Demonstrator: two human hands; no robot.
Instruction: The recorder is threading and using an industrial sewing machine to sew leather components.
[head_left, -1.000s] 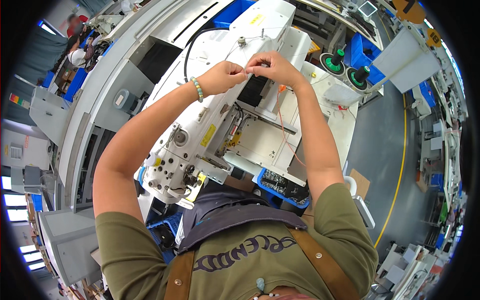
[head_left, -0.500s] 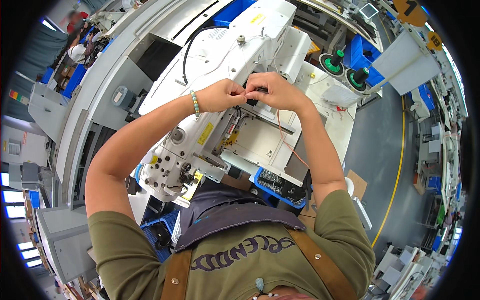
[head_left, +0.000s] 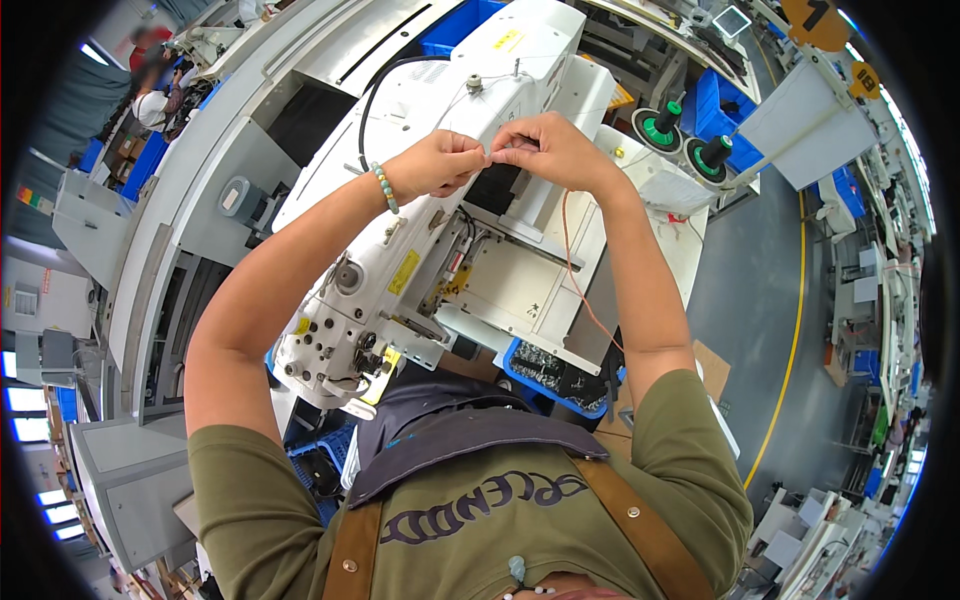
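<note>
Above a white industrial sewing machine (head_left: 400,130), my left hand (head_left: 440,163) and my right hand (head_left: 548,152) meet fingertip to fingertip. Both are closed in a pinch. Whatever lies between the fingers is too fine to make out. A beaded bracelet (head_left: 384,187) circles my left wrist. Fine threads run over the machine's top close to the hands. Beyond my right forearm stand two thread spools on green cores, one spool (head_left: 658,128) behind the other spool (head_left: 709,157).
An orange cord (head_left: 571,250) hangs down beside my right forearm. Below the machine bed sits a blue bin (head_left: 555,378) with dark scraps. A blue crate (head_left: 722,105) stands behind the spools. An aisle with a yellow line (head_left: 790,360) runs at the right.
Both hands have moved up and slightly away from me, still pinched together. My left hand's fingers have curled in more. The view has shifted a little.
</note>
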